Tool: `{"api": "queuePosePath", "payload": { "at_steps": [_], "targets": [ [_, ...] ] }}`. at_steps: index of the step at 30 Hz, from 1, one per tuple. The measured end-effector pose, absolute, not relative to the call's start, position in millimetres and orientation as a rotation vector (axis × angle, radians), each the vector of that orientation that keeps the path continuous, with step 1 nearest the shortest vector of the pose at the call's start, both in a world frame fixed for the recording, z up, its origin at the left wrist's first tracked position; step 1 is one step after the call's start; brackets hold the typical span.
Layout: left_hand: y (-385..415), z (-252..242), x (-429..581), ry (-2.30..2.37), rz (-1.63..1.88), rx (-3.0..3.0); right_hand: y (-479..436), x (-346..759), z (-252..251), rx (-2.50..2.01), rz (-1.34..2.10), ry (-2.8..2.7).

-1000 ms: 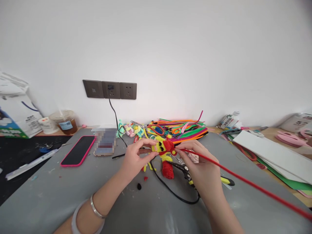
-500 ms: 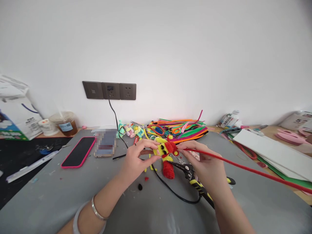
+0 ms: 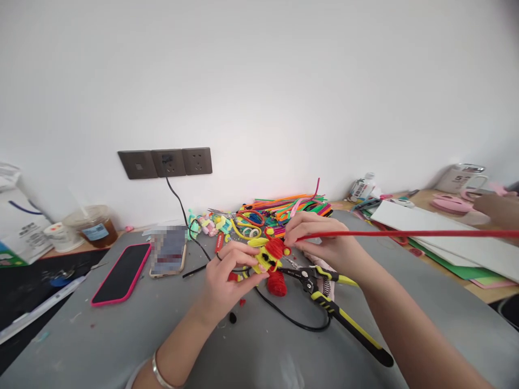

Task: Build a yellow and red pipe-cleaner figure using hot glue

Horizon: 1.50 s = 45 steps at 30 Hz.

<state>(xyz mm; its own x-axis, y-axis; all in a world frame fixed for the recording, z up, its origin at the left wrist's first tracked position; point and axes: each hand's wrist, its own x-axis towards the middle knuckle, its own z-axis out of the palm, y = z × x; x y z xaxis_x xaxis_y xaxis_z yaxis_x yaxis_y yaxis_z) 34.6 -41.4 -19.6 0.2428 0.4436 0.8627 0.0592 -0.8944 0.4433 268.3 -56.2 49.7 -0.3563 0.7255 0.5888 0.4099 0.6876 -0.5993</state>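
Between the thumb and fingers of my left hand point(image 3: 229, 278) is a small red and yellow pipe-cleaner figure point(image 3: 268, 258) with black eye-like marks. Closed beside its red top, my right hand point(image 3: 320, 237) pinches a long red pipe cleaner point(image 3: 389, 234), which stretches far off to the right. Just below the figure, a red wound piece point(image 3: 277, 284) rests on the grey table mat point(image 3: 194, 346). Black and yellow pliers point(image 3: 324, 294) lie under my right hand, their jaws pointing at that piece.
A bundle of coloured pipe cleaners point(image 3: 284, 208) lies by the wall. To the left are a pink-cased phone point(image 3: 121, 274), another phone point(image 3: 169, 251) and a drink cup point(image 3: 97, 227). White sheets point(image 3: 430, 232) lie right, near another person's hand point(image 3: 497, 210). A black cable point(image 3: 284, 316) loops across the mat.
The view has shifted. My right hand has turned and risen, swinging the red pipe cleaner from a downward slant to nearly level. The figure is tilted differently, and another person's hand appears at right.
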Motion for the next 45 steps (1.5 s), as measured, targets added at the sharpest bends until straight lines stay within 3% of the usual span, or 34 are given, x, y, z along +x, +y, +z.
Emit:
{"api": "queuePosePath", "payload": {
  "at_steps": [9,27,40,45],
  "targets": [
    [-39,-20,35,0.543,1.884,2.246,-37,263,57,-0.769,0.418,-2.059],
    [-33,-25,34,0.588,1.91,2.277,-26,255,64,-0.741,0.44,-2.13],
    [-17,-35,24,0.859,1.809,1.875,-54,282,63,-1.055,1.01,-1.764],
    [-12,-36,21,0.924,1.761,1.851,-34,307,49,-1.381,0.94,-1.804]
  ]
}}
